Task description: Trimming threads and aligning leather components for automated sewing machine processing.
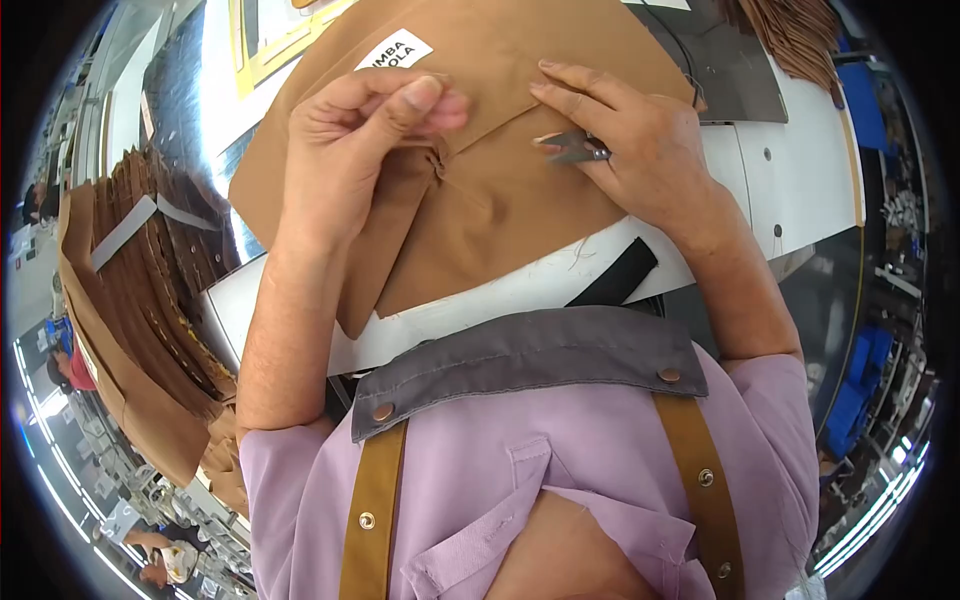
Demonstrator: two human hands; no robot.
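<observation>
The brown fabric piece (500, 190) lies spread on the white tabletop (790, 170), its lower edge hanging toward the person. The left hand (355, 150) pinches a small gathered fold of the fabric between thumb and fingers (425, 95). Just beside it, the right hand (630, 140) rests flat on the cloth, gripping small metal thread snips (575, 150), their tips pointing at the fold.
</observation>
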